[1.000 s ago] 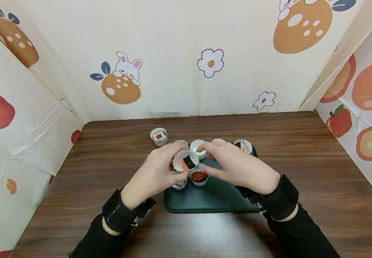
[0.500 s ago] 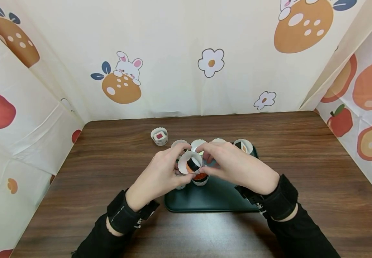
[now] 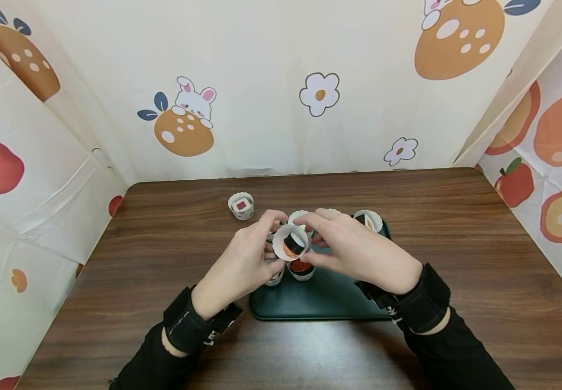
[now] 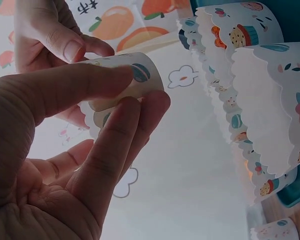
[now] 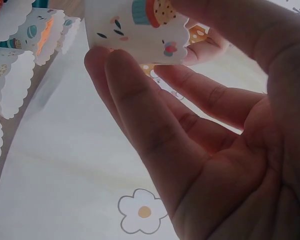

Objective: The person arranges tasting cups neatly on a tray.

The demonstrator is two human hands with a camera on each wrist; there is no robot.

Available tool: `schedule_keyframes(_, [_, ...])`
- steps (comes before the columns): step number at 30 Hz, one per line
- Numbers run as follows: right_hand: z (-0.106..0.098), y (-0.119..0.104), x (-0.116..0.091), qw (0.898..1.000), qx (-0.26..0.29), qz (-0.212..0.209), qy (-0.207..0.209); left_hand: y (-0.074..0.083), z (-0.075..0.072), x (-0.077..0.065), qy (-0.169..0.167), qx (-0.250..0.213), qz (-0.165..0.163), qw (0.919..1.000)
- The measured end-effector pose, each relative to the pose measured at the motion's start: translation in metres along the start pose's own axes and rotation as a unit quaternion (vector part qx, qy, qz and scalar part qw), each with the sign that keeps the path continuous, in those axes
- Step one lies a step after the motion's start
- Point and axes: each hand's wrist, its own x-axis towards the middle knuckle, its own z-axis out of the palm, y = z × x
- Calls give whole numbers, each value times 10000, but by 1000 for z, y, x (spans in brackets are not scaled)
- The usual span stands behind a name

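A white paper baking cup [image 3: 279, 245] is held raised over the tray, tilted toward the head camera. Inside it lies a sushi piece [image 3: 294, 242] with a black band, white top and orange part. My left hand [image 3: 242, 259] grips the cup from the left, thumb and fingers either side of its wall in the left wrist view. From the right, my right hand [image 3: 354, 246] grips the same cup, its fingertips [image 5: 97, 60] along the wall near the base. The cup's side [image 4: 140, 92] carries a printed pastry pattern. The hands partly hide the cups behind.
Below lies a dark green tray [image 3: 320, 303] with several cups, one holding red-topped sushi [image 3: 301, 266]. Another cup [image 3: 376, 221] sits at its far right corner. A cup [image 3: 243, 214] with a red-and-white piece stands on the wooden table [image 3: 164, 238], left behind the tray.
My left hand and the cup have moved right, closer to my right hand. The right hand has stayed nearly in place, and both hands now grip the cup.
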Motion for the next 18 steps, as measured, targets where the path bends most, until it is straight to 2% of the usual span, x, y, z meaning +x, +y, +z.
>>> schedule_keyframes(8, [-1, -1, 0, 9997, -90, 202, -84, 3, 1, 0, 114, -207, -151, 9996])
schedule_keyframes(18, [-1, 0, 1, 9997, -151, 192, -64, 4, 4, 0, 366, -179, -6, 9992])
